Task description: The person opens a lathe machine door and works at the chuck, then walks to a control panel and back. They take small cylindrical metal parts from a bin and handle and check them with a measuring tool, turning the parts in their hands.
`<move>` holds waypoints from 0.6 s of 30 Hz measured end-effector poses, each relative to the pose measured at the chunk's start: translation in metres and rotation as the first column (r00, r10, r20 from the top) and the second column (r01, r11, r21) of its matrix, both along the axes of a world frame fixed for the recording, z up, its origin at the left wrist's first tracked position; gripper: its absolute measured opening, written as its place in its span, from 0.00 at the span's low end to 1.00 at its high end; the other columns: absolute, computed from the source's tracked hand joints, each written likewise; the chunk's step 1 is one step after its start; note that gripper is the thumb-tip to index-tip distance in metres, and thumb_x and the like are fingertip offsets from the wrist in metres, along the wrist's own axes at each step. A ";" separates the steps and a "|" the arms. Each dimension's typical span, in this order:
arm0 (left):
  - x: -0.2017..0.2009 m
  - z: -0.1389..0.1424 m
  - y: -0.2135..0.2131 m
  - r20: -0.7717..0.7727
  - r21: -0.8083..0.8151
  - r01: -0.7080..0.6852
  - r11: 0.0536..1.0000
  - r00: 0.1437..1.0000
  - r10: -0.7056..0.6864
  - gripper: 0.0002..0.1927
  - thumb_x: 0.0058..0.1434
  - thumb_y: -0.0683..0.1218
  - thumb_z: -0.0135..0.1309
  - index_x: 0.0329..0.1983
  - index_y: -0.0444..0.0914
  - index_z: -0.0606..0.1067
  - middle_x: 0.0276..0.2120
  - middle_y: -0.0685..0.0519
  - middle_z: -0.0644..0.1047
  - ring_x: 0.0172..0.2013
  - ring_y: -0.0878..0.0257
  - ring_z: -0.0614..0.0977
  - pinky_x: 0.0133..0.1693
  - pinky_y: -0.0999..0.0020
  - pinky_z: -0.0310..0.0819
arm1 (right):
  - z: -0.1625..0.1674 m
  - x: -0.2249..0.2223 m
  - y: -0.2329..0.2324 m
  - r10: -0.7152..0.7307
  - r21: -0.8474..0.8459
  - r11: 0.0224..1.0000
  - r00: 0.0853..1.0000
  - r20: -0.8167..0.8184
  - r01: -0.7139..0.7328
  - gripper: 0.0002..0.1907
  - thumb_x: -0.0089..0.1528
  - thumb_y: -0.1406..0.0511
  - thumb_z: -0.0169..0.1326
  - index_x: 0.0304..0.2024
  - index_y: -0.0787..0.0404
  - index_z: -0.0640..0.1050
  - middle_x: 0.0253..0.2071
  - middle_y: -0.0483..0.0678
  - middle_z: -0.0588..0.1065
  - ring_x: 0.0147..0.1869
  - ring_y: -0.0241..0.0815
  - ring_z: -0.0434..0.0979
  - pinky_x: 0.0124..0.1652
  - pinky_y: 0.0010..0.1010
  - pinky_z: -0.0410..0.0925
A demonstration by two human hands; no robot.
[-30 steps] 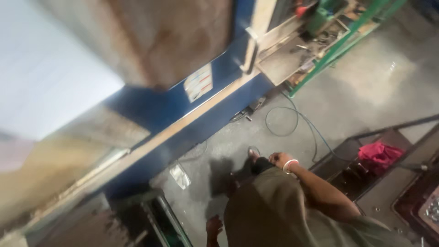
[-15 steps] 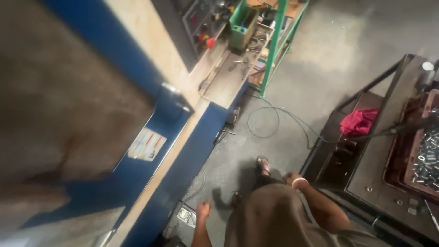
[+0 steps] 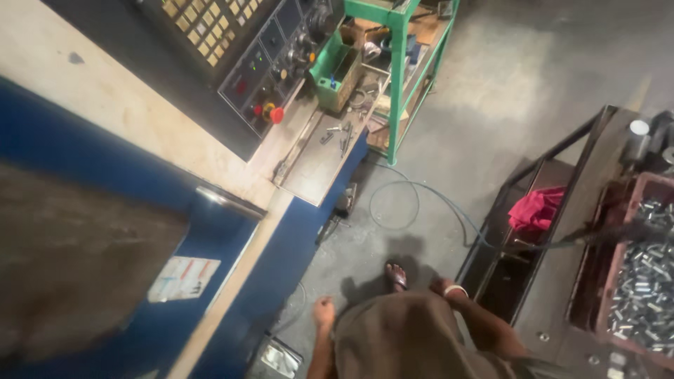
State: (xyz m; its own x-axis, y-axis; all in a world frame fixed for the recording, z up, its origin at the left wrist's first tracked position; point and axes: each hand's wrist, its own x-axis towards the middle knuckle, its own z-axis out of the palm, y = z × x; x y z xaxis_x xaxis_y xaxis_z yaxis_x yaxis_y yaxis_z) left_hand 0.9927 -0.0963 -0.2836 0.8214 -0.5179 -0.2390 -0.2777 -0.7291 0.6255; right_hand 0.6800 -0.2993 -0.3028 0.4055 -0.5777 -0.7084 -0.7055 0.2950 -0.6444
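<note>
Two bare hands hang low beside the person's body: the left hand (image 3: 324, 309) is curled into a loose fist, gripping nothing, over the concrete floor (image 3: 491, 91) near the blue machine (image 3: 281, 245). The right hand (image 3: 445, 286) is mostly hidden; whether its fingers are spread or curled, I cannot tell. It hangs near the dark metal rack (image 3: 554, 182) holding a red cloth (image 3: 535, 208). Farther off stands a green shelf (image 3: 397, 70).

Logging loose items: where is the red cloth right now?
In the head view, the red cloth lies at the right, inside the dark metal cart frame, left of the crate of small metal parts and beyond the right hand.
</note>
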 end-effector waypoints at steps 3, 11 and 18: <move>0.015 -0.003 0.005 -0.122 0.110 -0.199 0.974 0.970 0.212 0.17 0.59 0.53 0.54 0.45 0.41 0.84 0.42 0.45 0.83 0.47 0.46 0.84 0.50 0.54 0.75 | 0.012 0.016 -0.032 0.037 0.028 0.999 0.993 -0.109 -0.034 0.17 0.64 0.60 0.58 0.46 0.68 0.82 0.41 0.57 0.81 0.42 0.49 0.81 0.43 0.42 0.71; 0.029 -0.008 0.019 -0.652 0.107 -0.459 0.882 0.637 0.411 0.13 0.63 0.46 0.51 0.42 0.33 0.79 0.25 0.45 0.76 0.23 0.53 0.75 0.23 0.55 0.67 | 0.023 0.044 -0.072 -0.106 0.103 0.990 0.994 0.041 0.101 0.15 0.65 0.62 0.58 0.43 0.70 0.81 0.34 0.52 0.77 0.35 0.46 0.75 0.36 0.41 0.67; 0.045 0.004 -0.008 -0.466 0.064 -0.229 0.971 0.854 0.232 0.14 0.64 0.50 0.55 0.39 0.36 0.83 0.28 0.47 0.82 0.24 0.58 0.83 0.21 0.63 0.78 | -0.004 0.050 -0.061 -0.202 0.190 0.963 0.979 0.028 0.193 0.16 0.66 0.60 0.57 0.45 0.69 0.80 0.33 0.49 0.76 0.34 0.44 0.72 0.34 0.39 0.66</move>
State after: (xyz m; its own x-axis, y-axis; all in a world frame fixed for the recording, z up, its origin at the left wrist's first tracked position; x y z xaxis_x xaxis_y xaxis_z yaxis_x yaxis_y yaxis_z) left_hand 1.0380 -0.1039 -0.2797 0.7085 -0.3247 -0.6266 0.2221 -0.7402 0.6347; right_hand 0.7296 -0.3607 -0.3067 0.3321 -0.5101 -0.7934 -0.5916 0.5424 -0.5964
